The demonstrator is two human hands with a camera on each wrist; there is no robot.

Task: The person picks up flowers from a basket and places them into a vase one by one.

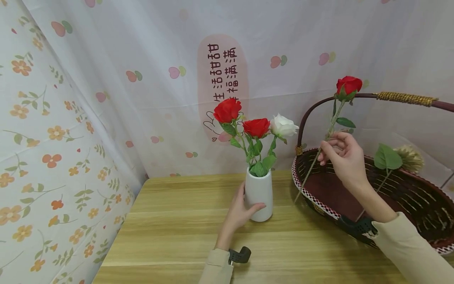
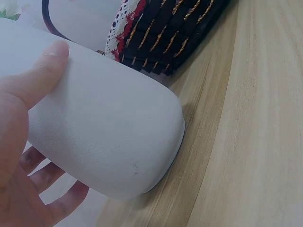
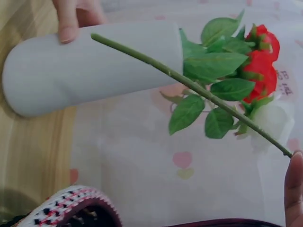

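A white vase point(image 1: 259, 197) stands upright on the wooden table, holding two red roses point(image 1: 256, 127) and a white rose point(image 1: 283, 125). My left hand point(image 1: 241, 211) grips the vase from its left side, thumb across the front. To the right, my right hand point(image 1: 345, 157) pinches the stem of another red rose point(image 1: 349, 87), bloom up and stem slanting down to the left. In the right wrist view, the lower end of that stem point(image 3: 151, 61) crosses in front of the vase point(image 3: 94, 71), and only a thumb of my right hand point(image 3: 294, 189) shows.
A dark woven basket point(image 1: 319, 203) with lace trim and a tall arched handle point(image 1: 408, 98) stands at the right, under my right forearm. A pale flower point(image 1: 409, 157) with a green leaf lies in it. A printed curtain point(image 1: 159, 98) hangs behind the table point(image 1: 170, 228).
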